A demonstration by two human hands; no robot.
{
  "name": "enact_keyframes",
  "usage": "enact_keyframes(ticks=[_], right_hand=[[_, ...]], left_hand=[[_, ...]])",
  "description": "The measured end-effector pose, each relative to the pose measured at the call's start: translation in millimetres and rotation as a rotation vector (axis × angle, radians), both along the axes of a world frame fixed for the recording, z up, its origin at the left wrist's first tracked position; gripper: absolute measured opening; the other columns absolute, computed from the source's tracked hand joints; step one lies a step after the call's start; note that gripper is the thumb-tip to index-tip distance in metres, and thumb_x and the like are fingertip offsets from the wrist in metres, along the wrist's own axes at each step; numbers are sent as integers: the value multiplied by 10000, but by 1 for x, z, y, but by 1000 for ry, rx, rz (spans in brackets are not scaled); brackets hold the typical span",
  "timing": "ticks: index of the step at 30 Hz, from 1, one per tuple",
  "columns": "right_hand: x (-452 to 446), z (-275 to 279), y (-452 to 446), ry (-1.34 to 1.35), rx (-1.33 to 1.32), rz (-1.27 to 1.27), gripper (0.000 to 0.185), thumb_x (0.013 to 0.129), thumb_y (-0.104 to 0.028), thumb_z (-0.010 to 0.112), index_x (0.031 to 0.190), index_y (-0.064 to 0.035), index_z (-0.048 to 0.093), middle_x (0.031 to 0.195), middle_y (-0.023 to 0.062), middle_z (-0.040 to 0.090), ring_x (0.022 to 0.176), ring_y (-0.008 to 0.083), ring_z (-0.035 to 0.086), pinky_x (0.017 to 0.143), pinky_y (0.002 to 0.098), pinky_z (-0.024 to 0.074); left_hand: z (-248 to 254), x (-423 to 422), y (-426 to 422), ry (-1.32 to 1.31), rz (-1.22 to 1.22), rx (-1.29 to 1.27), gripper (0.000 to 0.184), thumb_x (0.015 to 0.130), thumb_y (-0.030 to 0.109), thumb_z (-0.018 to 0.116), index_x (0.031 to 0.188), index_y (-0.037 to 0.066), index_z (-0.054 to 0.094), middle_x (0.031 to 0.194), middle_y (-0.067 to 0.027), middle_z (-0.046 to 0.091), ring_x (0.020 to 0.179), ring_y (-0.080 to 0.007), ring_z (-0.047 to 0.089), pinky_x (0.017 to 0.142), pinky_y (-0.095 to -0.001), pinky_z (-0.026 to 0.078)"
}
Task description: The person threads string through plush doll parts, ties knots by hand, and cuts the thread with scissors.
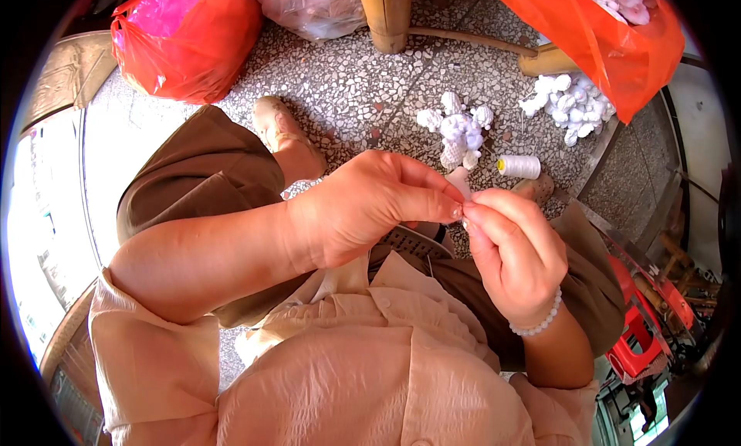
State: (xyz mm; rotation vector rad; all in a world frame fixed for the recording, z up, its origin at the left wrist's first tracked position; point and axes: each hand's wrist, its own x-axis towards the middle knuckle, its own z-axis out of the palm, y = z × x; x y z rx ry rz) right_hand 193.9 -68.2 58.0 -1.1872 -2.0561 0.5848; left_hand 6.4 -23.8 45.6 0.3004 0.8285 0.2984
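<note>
My left hand (370, 195) is closed in a pinch, thumb against fingers, above my lap. A small whitish, cloth-like piece (461, 180) sticks up from between its fingertips. My right hand (521, 253), with a beaded bracelet (538, 319) at the wrist, pinches at the same spot, its fingertips meeting the left thumb. What lies between the right fingertips is hidden. Beyond the hands, a cluster of white knobbly bundles (458, 128) rests on the speckled floor (363, 83). A spool of white thread (519, 166) with a yellow end lies beside it.
More white bundles (571, 106) lie farther right, under an orange-red plastic bag (617, 56) containing pale pieces. A full red bag (189, 40) and a clear bag (312, 10) stand at the back left. Bamboo-like furniture legs (384, 17) rise behind. A red stool (639, 334) is at right.
</note>
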Motion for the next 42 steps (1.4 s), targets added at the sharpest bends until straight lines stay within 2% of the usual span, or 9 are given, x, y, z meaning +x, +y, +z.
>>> enact_keyframes(ticks=[9, 12, 18, 21, 27, 30, 33, 36, 42], right_hand=[[-13, 3, -6, 539, -632, -272, 67, 796, 19, 608, 862, 11, 599, 1015, 106, 605, 872, 138, 607, 539, 207, 464], [-8, -2, -7, 392, -589, -229, 64, 794, 16, 614, 854, 18, 593, 940, 94, 613, 717, 111, 583, 511, 208, 446], [-5, -5, -5, 237, -401, -130, 72, 773, 40, 610, 822, 16, 563, 807, 60, 588, 597, 87, 518, 497, 214, 410], [-4, -8, -10, 415, -568, -176, 62, 776, 42, 597, 810, 16, 552, 795, 54, 582, 575, 63, 485, 485, 204, 380], [-2, -9, -9, 550, -606, -192, 35, 792, 20, 590, 809, 18, 559, 788, 46, 583, 551, 36, 449, 469, 186, 348], [3, 1, -10, 447, -775, -175, 49, 864, -17, 535, 838, 22, 523, 887, 64, 530, 662, 77, 514, 600, 206, 430], [3, 1, -10, 410, -746, -165, 42, 859, -10, 540, 837, 23, 528, 882, 63, 524, 658, 76, 511, 594, 205, 424], [-6, -4, -9, 522, -598, -237, 31, 789, 37, 598, 792, 21, 572, 732, 37, 575, 536, 34, 481, 462, 188, 368], [-7, 6, -11, 417, -662, -262, 36, 795, 17, 620, 789, 25, 585, 672, 28, 566, 524, 39, 494, 468, 193, 385]], left_hand=[[13, 3, 5, 145, -75, 200, 143, 796, 78, 660, 884, -32, 634, 847, -55, 636, 773, -99, 576, 716, -223, 465], [15, 2, 5, 218, -163, 368, 91, 805, 64, 640, 868, 0, 626, 838, -12, 582, 784, -73, 532, 718, -223, 432], [14, 1, 3, 383, -282, 851, 102, 760, 68, 657, 847, 15, 646, 852, -45, 562, 807, -128, 548, 727, -258, 440], [8, 0, 2, 342, -189, 926, 96, 763, 56, 651, 853, 23, 654, 869, -49, 552, 827, -138, 552, 731, -261, 442], [10, 3, 3, 401, -209, 1143, 134, 727, 1, 664, 857, 35, 661, 887, -51, 535, 832, -151, 556, 743, -271, 447], [10, 3, 2, 379, -194, 1188, 141, 709, -18, 671, 840, 34, 660, 886, -49, 528, 816, -156, 554, 724, -270, 451], [7, 4, 1, 357, -152, 1223, 143, 698, -25, 676, 827, 34, 660, 871, -48, 524, 793, -152, 547, 699, -268, 450], [7, 4, 0, 346, -132, 1250, 154, 689, -30, 676, 829, 35, 660, 855, -52, 523, 779, -157, 545, 682, -270, 450], [4, 5, 2, 388, -107, 1434, 154, 652, -19, 673, 791, 41, 647, 846, -67, 521, 748, -190, 551, 646, -286, 463]])
